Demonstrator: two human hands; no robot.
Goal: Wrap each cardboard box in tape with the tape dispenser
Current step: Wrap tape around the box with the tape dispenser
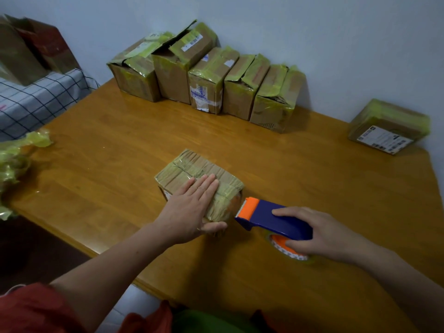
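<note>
While the left hand (192, 207) presses flat-fingered on the small, light, tape-slick cardboard box (199, 183), the right hand (319, 234) grasps the tape dispenser (271, 218); best held by its edges.

I see a wooden table (120, 145) holding a taped cardboard box (192, 168) at its centre, a row of five boxes (211, 87) by the wall, a lone box (389, 127) far right, and crumpled tape (14, 162) at the left edge.
</note>
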